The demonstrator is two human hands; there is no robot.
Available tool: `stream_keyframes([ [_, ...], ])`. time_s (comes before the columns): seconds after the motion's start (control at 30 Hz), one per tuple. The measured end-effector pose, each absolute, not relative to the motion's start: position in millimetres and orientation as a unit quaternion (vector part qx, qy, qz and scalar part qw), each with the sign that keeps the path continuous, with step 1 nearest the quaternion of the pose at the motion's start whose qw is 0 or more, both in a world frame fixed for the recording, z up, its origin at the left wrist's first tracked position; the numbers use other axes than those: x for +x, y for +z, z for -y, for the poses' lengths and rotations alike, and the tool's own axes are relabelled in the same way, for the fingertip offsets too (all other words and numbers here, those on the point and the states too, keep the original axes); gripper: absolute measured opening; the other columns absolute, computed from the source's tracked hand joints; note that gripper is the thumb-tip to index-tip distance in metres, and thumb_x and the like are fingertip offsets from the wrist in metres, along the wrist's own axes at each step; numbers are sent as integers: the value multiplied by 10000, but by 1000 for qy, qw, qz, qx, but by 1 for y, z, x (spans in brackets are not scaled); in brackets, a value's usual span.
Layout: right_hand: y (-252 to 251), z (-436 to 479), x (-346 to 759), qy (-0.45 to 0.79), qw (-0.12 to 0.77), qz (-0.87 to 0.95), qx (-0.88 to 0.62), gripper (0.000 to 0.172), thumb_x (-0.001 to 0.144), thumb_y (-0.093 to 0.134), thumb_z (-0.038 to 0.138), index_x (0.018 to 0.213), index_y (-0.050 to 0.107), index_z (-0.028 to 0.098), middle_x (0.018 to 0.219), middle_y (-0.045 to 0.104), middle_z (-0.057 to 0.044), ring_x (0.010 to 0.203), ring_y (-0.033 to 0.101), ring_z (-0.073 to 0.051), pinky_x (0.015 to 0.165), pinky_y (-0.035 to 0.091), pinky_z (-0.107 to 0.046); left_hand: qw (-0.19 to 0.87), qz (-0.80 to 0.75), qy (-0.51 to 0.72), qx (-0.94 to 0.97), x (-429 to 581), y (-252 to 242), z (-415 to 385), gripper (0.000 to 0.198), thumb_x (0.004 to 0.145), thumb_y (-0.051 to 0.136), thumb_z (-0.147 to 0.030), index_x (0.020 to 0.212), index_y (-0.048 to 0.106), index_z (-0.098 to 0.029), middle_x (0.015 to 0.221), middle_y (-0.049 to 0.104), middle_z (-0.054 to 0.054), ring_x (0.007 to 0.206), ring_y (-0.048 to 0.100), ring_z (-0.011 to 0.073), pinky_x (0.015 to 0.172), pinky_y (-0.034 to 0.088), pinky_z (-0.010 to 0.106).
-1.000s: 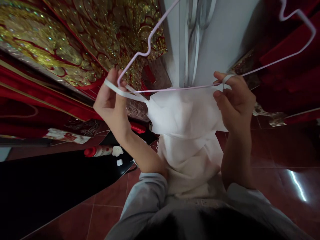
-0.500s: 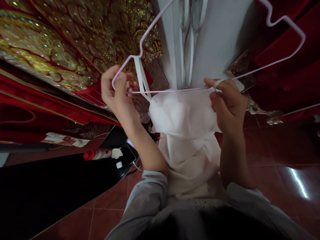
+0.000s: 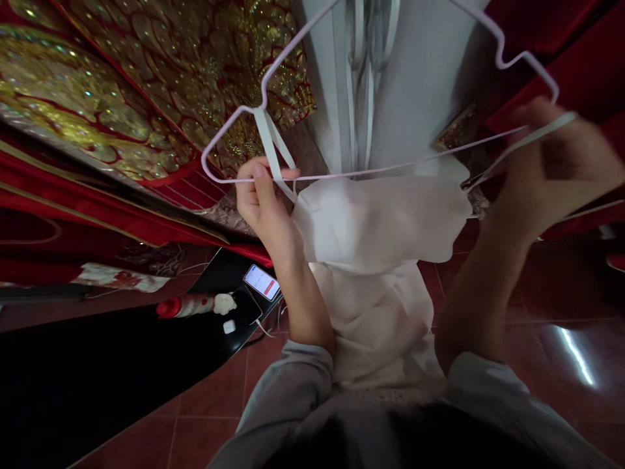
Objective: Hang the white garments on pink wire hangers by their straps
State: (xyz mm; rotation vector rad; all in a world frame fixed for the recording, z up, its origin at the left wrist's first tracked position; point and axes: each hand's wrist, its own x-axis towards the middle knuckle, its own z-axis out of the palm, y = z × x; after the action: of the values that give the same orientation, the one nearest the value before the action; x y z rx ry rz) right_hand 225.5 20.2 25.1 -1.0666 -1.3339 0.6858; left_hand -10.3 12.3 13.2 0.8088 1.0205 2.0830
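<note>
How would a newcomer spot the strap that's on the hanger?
Find the pale pink hanger at upper centre. Follow it to the notch above the left hand. The white strap looped there is it; the other strap is stretched over the right hand instead.

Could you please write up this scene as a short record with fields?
Left hand: pinches the hanger's lower bar
Right hand: blurred, with the right strap stretched over it; grip on the hanger unclear
Left strap: looped over the hanger beside its left notch
Garment: white, below the lower bar
Table: black, at left, bearing a lit phone and a red-capped bottle
Floor: reddish tiles
</note>
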Motion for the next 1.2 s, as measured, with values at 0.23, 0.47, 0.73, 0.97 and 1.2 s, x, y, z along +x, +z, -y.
stream_keyframes([
  [0.23,44,-50,274,191,635,589,-463,399,755,901,352,1089,709,248,1029,705,-25,983,692,-188,795,584,-366,296,-363,805,363,-17,2,-22,249,1067,603,-292,835,690,-272,686,668,12,685,630,201,694,524,338],
  [0.47,68,-68,291,29,550,709,-441,249,783,643,0,914,740,187,760,608,14,678,489,-72,719,395,-274,302,-341,797,396,-23,-12,-28,283,1037,684,-467,864,687,-244,691,658,12,687,642,194,684,473,357],
  [0.73,49,-37,259,-90,561,747,-344,342,927,727,381,1222,764,212,1259,718,-72,1265,634,-245,1208,448,-468,318,-338,802,377,-17,-7,-22,259,1050,675,-393,860,678,-218,688,666,7,632,576,169,643,422,321],
  [0.97,-11,-4,205,-18,484,769,-418,404,906,674,305,1309,651,295,1339,694,-48,1446,542,-341,1270,324,-717,319,-356,794,376,-11,-8,-18,231,1116,517,-240,919,629,-196,727,705,9,650,586,152,695,449,291],
  [1.2,-26,-1,191,0,534,749,-392,378,955,607,304,1332,598,331,1219,703,-38,1282,595,-261,1226,439,-584,252,-457,722,454,-12,-7,8,335,1077,612,-430,863,713,-193,788,718,34,779,674,185,809,512,335],
])
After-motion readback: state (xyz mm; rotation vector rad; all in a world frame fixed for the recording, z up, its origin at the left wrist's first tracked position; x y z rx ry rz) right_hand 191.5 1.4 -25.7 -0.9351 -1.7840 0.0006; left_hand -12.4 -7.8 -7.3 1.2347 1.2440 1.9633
